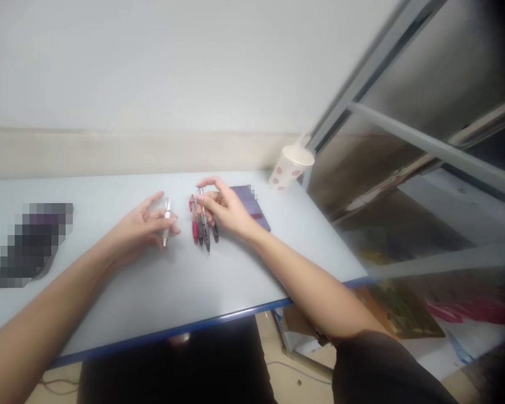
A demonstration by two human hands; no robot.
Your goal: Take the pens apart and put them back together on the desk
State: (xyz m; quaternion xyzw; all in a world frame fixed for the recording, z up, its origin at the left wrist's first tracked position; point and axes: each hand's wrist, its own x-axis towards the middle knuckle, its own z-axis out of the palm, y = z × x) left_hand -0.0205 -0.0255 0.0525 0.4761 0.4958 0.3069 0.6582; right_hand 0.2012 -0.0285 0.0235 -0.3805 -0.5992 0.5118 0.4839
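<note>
The pens look light, stiff and smooth-barrelled, likely to roll if let go, so mid-barrel seems the surest place to take hold. Near the far edge of the desk [109, 292], the right hand [227, 209] pinches a grey-and-black pen [204, 227] near its top between thumb and fingertips, wrist raised, just beside a red pen [194, 224] and a black pen [215, 231]. The left hand [141, 221], fingers half-curled, is at a white pen [167, 216], though whether it grips it I cannot tell. A purple booklet [252, 203] lies just past the right hand.
</note>
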